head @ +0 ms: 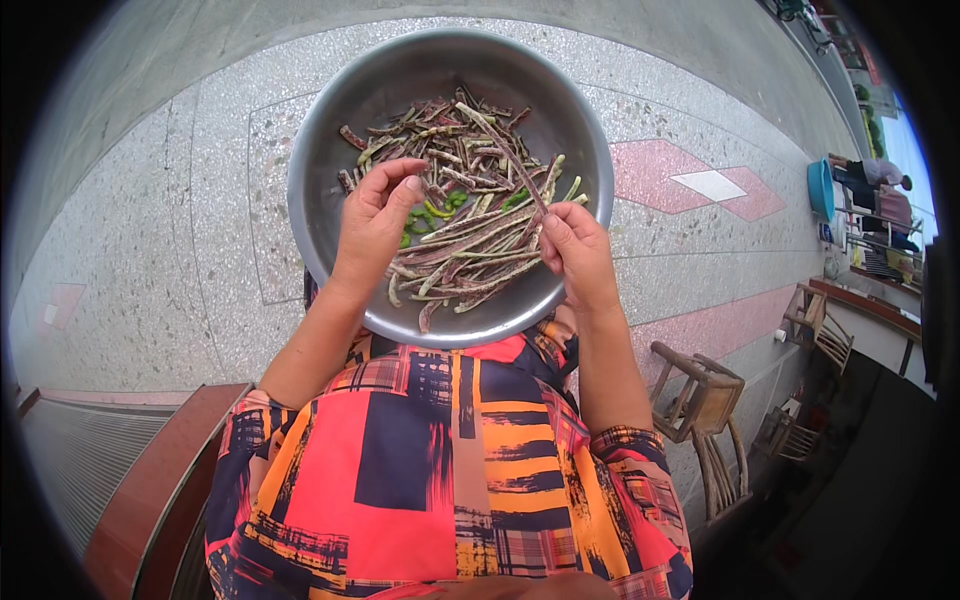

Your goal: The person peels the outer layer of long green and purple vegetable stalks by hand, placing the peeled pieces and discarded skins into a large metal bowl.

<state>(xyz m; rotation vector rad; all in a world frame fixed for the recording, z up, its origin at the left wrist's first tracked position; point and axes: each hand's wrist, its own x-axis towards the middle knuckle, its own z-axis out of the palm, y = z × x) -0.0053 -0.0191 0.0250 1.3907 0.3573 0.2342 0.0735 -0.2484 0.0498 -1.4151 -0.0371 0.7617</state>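
Note:
A wide metal basin (330,97) rests at my lap. Long mottled purple-and-green bean pods (472,255) lie in its near part, and short broken pod pieces (450,139) are heaped in its far part. Small green pieces (420,221) lie between the two piles. My right hand (576,247) grips one long bean pod (499,142) by its near end; the pod slants up and left over the broken pieces. Over the basin's left side is my left hand (386,214), thumb and forefinger bent towards each other; whether something small is between them cannot be told.
Speckled stone floor (217,210) with pink inlays surrounds the basin. A wooden chair (701,397) stands to the right, with other seats beyond. A blue tub (821,189) and people (874,176) are at the far right. A red-brown ledge (165,480) lies at lower left.

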